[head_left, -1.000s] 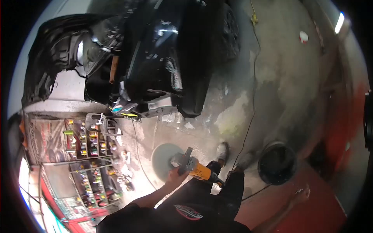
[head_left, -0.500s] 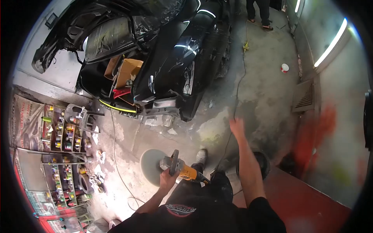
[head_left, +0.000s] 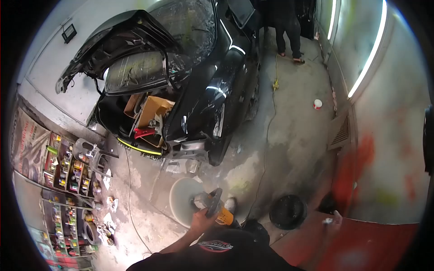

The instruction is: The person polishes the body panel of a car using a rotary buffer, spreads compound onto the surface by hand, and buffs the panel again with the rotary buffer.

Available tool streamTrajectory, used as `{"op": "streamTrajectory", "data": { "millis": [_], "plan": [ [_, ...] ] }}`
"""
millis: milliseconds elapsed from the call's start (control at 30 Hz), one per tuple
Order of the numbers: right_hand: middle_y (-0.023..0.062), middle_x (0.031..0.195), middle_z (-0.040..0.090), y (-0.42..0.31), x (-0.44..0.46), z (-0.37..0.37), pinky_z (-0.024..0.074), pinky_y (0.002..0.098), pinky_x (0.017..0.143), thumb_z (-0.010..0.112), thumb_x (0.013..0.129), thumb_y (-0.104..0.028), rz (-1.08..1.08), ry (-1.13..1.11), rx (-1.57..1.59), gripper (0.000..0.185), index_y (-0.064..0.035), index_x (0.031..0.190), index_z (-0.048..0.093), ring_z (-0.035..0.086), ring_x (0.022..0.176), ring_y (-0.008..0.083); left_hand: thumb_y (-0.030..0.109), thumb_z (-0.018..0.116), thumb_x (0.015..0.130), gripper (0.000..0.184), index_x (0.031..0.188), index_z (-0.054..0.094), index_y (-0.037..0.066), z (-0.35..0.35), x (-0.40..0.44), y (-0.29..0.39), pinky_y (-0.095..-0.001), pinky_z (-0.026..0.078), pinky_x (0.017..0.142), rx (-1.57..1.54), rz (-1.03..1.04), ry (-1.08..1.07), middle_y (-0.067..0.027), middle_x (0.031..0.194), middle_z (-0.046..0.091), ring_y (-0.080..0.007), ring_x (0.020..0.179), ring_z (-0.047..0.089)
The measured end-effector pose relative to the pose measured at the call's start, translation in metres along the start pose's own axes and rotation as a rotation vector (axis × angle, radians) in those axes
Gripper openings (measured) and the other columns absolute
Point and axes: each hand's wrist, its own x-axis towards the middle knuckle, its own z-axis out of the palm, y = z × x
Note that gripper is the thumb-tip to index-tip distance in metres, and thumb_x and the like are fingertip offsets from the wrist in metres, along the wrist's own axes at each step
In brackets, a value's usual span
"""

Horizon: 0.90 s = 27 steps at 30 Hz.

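Note:
My left hand (head_left: 203, 221) grips the dark side handle of a yellow and grey polisher (head_left: 223, 216), held low in front of my body. At the tool's grey head is a large, pale round pad (head_left: 179, 203), facing away to the left. My right hand (head_left: 333, 218) is stretched out to the right, over the edge of a red surface (head_left: 370, 239). Motion smears its fingers and forearm, and a small whitish spot shows by them; I cannot make out whether it holds anything. A black round tub (head_left: 288, 212) stands on the floor left of that hand.
A black car (head_left: 194, 108) with its boot lid raised stands ahead, boxes (head_left: 153, 112) inside. Shelves of cans (head_left: 68, 167) line the left. A cable (head_left: 266, 149) crosses the floor. A person (head_left: 289, 34) stands far back; a white pot (head_left: 318, 104) is nearer.
My right hand has swung from ahead of me out to the right and down. The view has shifted, so the car sits lower. My left hand keeps its grip on the polisher.

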Motion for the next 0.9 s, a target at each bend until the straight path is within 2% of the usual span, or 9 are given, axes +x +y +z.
{"op": "streamTrajectory", "data": {
  "millis": [100, 200, 300, 367, 533, 633, 733, 833, 900],
  "plan": [
    [0.0130, 0.095, 0.065, 0.050, -0.010, 0.078, 0.0495, 0.0395, 0.072, 0.061, 0.093, -0.025, -0.328, -0.145, -0.640, 0.026, -0.0018, 0.105, 0.065, 0.061, 0.079, 0.0268, 0.037, 0.077, 0.082, 0.039, 0.091, 0.070, 0.000, -0.001, 0.006, 0.003, -0.0438, 0.054, 0.066, 0.098, 0.059, -0.049, -0.0219, 0.078, 0.068, -0.0378, 0.076, 0.070],
    [0.0191, 0.109, 0.067, 0.063, -0.036, 0.134, 0.0496, 0.0426, 0.085, 0.061, 0.090, -0.026, -0.674, -0.121, -0.704, 0.035, 0.0010, 0.112, 0.065, 0.064, 0.094, 0.0345, 0.039, 0.077, 0.081, 0.040, 0.088, 0.068, 0.000, -0.003, 0.009, 0.023, -0.0448, 0.053, 0.065, 0.096, 0.131, 0.007, -0.0221, 0.076, 0.067, -0.0382, 0.074, 0.069],
    [0.0187, 0.091, 0.070, -0.033, -0.025, 0.182, 0.0518, 0.0423, 0.079, 0.063, 0.089, -0.022, -0.062, -0.633, -0.312, 0.029, 0.0027, 0.102, 0.070, 0.067, 0.085, 0.0318, 0.031, 0.077, 0.082, 0.032, 0.089, 0.068, 0.000, -0.018, 0.018, 0.055, -0.0426, 0.053, 0.063, 0.045, 0.183, -0.013, -0.0200, 0.074, 0.066, -0.0361, 0.072, 0.069],
    [0.0074, 0.070, 0.062, -0.105, -0.025, 0.219, 0.0450, 0.0308, 0.055, 0.061, 0.094, -0.019, 0.090, -0.612, 0.187, 0.028, 0.0011, 0.074, 0.061, 0.058, 0.062, 0.0127, 0.025, 0.078, 0.082, 0.028, 0.086, 0.067, 0.000, -0.029, 0.014, 0.078, -0.0398, 0.050, 0.059, -0.077, 0.218, -0.018, -0.0178, 0.071, 0.064, -0.0304, 0.066, 0.066],
    [0.0008, 0.082, 0.059, -0.272, 0.003, 0.228, 0.0457, 0.0291, 0.053, 0.073, 0.088, -0.016, -0.031, -0.175, 0.648, 0.018, -0.0079, 0.082, 0.058, 0.057, 0.067, 0.0119, 0.019, 0.081, 0.081, 0.026, 0.077, 0.063, 0.000, -0.044, 0.007, 0.103, -0.0352, 0.045, 0.052, -0.159, 0.359, 0.019, -0.0138, 0.063, 0.059, -0.0192, 0.055, 0.059],
    [0.0089, 0.096, 0.063, -0.357, 0.044, 0.158, 0.0489, 0.0343, 0.067, 0.066, 0.085, -0.011, -1.098, -0.077, 0.981, 0.015, -0.0011, 0.096, 0.066, 0.060, 0.083, 0.0199, 0.019, 0.081, 0.079, 0.025, 0.080, 0.065, 0.000, -0.052, -0.005, 0.107, -0.0385, 0.049, 0.056, -0.139, 0.297, -0.030, -0.0160, 0.068, 0.063, -0.0294, 0.062, 0.065],
    [0.0148, 0.117, 0.055, -0.409, 0.081, 0.239, 0.0464, 0.0372, 0.082, 0.070, 0.084, -0.022, -1.166, 0.018, 0.529, 0.036, -0.0008, 0.112, 0.060, 0.056, 0.102, 0.0253, 0.019, 0.081, 0.078, 0.024, 0.082, 0.066, 0.001, -0.056, -0.012, 0.098, -0.0399, 0.051, 0.057, -0.132, 0.306, -0.035, -0.0169, 0.070, 0.064, -0.0333, 0.065, 0.068],
    [0.0207, 0.138, 0.046, -0.379, 0.118, 0.416, 0.0440, 0.0402, 0.097, 0.074, 0.084, -0.032, -1.026, -0.433, -0.328, 0.058, -0.0006, 0.129, 0.055, 0.052, 0.121, 0.0306, 0.018, 0.081, 0.078, 0.022, 0.082, 0.067, 0.002, -0.058, -0.011, 0.097, -0.0397, 0.051, 0.057, -0.174, 0.276, -0.040, -0.0164, 0.069, 0.065, -0.0323, 0.064, 0.068],
    [0.0246, 0.151, 0.040, -0.329, 0.100, 0.447, 0.0423, 0.0421, 0.107, 0.076, 0.083, -0.039, -0.843, -0.698, -0.247, 0.073, -0.0004, 0.139, 0.051, 0.049, 0.134, 0.0342, 0.017, 0.082, 0.077, 0.022, 0.080, 0.067, 0.002, -0.068, -0.004, 0.094, -0.0379, 0.049, 0.055, -0.182, 0.283, -0.032, -0.0145, 0.067, 0.063, -0.0277, 0.061, 0.065]
  ]
}}
